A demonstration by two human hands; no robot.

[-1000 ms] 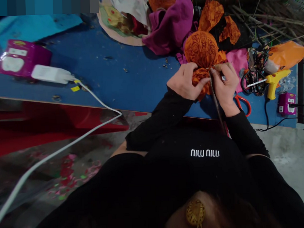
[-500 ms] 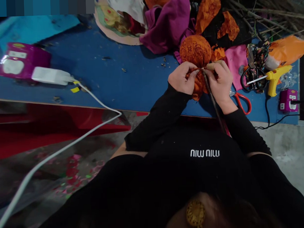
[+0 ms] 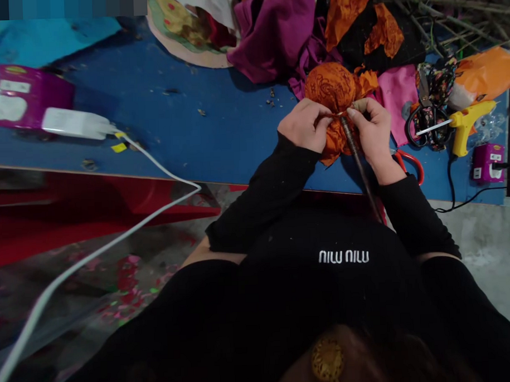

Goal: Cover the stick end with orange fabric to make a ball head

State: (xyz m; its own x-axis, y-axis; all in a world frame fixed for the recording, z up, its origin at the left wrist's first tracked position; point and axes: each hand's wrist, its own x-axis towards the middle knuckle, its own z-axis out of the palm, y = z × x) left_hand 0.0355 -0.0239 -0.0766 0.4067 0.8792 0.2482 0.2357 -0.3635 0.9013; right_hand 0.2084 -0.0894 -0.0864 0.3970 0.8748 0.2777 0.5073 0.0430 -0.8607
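A round ball wrapped in patterned orange cloth (image 3: 329, 85) lies near the table's front edge, its cloth gathered at a neck with loose ends below. From that neck a dark stick (image 3: 360, 159) slants down toward my body. My left hand (image 3: 306, 124) pinches a thin strand or cloth edge at the left of the neck. On the right side of the neck, my right hand (image 3: 372, 125) has thumb and finger pressed together on the same thin strand. The strand is too small to make out fully.
Red-handled scissors (image 3: 411, 164), a yellow glue gun (image 3: 462, 131) and black scissors (image 3: 412, 131) lie right of my right hand. Purple cloth (image 3: 270, 37) is heaped behind the ball. A purple power block (image 3: 32, 98) with a white plug stands at left, its cable hanging over the edge.
My right hand has drawn slightly away from my left at the neck, and its fingers have shifted. The view has moved a little.
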